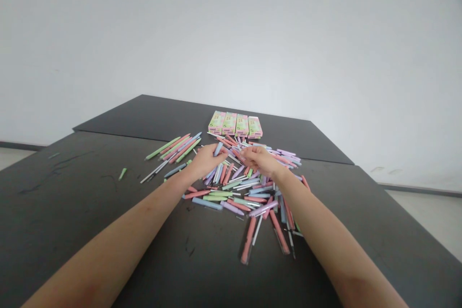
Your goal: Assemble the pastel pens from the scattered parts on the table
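Note:
A short blue pen barrel (218, 149) sticks up from my left hand (208, 160), whose fingers are closed around it. Facing it, a short gap away, my right hand (260, 160) is pinched; whatever lies between its fingertips is too small to make out. Both hands are over a spread of loose pen parts (220, 194) in pink, green, blue and purple. Thin white refills (257, 231) lie among them. Left of my left hand rests a group of long pens (175, 147), side by side, green, pink and blue.
Several green and pink boxes (236, 124) marked 5 stand in a row behind the pile. A small green pen piece (122, 173) lies alone at the left on the dark table (90, 202). Beyond the table rises a pale wall (231, 33).

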A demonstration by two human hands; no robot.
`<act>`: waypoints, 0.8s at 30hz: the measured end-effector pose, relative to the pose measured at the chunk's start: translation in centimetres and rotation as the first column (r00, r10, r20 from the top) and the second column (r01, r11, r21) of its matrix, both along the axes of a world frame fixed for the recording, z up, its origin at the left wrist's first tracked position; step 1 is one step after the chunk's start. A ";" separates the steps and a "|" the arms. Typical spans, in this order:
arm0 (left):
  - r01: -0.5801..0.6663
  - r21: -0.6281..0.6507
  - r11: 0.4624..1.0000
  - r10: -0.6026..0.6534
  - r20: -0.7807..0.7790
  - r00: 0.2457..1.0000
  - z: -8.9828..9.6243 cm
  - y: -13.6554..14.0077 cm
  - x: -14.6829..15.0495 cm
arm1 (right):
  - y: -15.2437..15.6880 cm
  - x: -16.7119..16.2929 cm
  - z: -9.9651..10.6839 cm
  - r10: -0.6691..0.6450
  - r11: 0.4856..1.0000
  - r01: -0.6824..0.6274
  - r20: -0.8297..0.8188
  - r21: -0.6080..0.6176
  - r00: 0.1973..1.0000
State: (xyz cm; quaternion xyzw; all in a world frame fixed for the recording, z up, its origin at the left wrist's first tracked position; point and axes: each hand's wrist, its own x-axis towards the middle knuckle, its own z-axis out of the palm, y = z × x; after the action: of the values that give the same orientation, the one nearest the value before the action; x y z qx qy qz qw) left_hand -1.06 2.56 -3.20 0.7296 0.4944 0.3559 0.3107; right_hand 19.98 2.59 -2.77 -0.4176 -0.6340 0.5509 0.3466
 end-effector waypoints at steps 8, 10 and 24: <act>0.223 -0.032 0.974 -0.180 0.482 0.857 2.2 -2.4 2.0 | -2.7 -1.8 1.5 0.076 0.983 -0.143 -0.441 -0.119 0.894; 0.224 -0.008 0.974 -0.192 0.490 0.850 2.6 -2.7 2.2 | -3.1 -2.1 1.6 0.060 0.987 -0.122 -0.455 -0.108 0.888; -0.006 0.127 0.992 -0.040 0.355 0.934 2.0 -3.1 2.8 | -4.0 -2.5 1.8 -0.045 0.995 -0.003 -0.467 -0.102 0.883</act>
State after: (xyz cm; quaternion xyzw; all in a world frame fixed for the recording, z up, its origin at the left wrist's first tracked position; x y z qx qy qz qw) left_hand 1.71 -0.56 -1.20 0.6752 0.4000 0.5105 0.3514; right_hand 17.43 -1.38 -0.94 -0.2957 -0.4985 0.6628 0.4741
